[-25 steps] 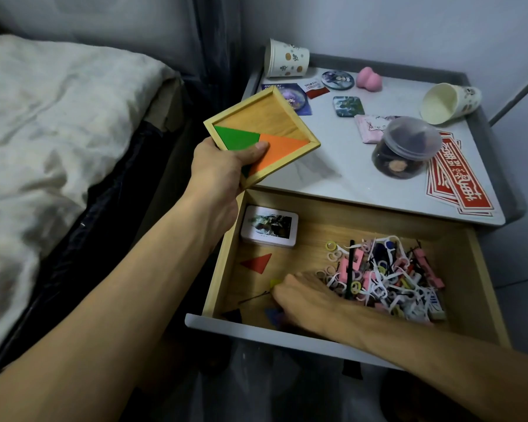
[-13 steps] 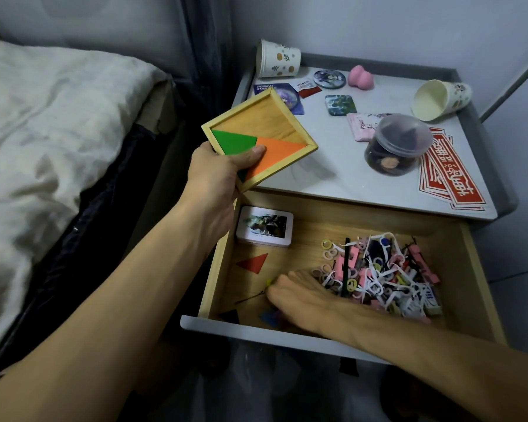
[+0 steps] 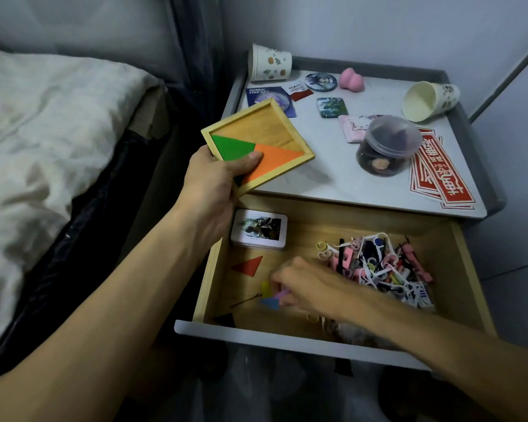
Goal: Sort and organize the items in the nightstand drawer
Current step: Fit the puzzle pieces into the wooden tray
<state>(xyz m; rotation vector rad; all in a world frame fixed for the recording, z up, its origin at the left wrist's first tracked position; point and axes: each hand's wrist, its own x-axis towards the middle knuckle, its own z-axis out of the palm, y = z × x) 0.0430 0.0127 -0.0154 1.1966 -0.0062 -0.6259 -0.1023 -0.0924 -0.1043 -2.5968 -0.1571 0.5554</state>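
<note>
Okay, left grip [image 3: 214,181] is up over the near-left corner of the nightstand top [image 3: 333,178], forearm reaching in from the near left. It's clamped on one corner of the wooden tray [image 3: 256,126], thumb pressed down on top, the other fingers hidden beneath. The square tray sits turned like a diamond, one corner aimed far toward the upturned cup [image 3: 270,67], and its face is tilted toward me.

Counting inside the tray, I see two pieces: one green triangle [image 3: 230,146] and one orange triangle [image 3: 275,161], tips meeting near the middle.

Right grip [image 3: 305,284] is low in the open drawer [image 3: 467,269], forearm coming across from the near right, knuckles up, fingers aimed left. It's smeared with blur, and I cannot tell whether it's pinching anything. At its fingertips I count three small pieces: one yellow piece [image 3: 265,287], one pink piece [image 3: 282,293] and one blue piece [image 3: 270,303].

One red triangle [image 3: 249,265] lies flat just far of them, long axis left to right, sharp tip pointing left. One white tin [image 3: 259,228] sits in the far-left corner. One tangled pile of clips [image 3: 378,266] fills the right side.

Up top there are two paper cups, the second, the tipped cup [image 3: 430,100], lying on its side at far right.
</note>
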